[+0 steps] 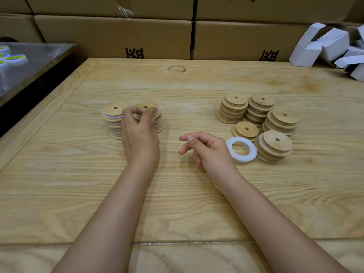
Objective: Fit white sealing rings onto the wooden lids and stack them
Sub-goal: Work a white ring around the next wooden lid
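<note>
Two stacks of wooden lids fitted with white rings stand at centre left, the left stack and the right stack. My left hand reaches over the right stack, its curled fingers and thumb pinching the near edge of the top lid. My right hand hovers over the table with loosely curled fingers and holds nothing. Just right of it lies a small pile of white sealing rings. Several stacks of bare wooden lids and a short stack stand beyond the rings.
The wooden table ends at a wall of cardboard boxes. White folded cartons pile up at the back right. A dark side table with plastic film stands at the left.
</note>
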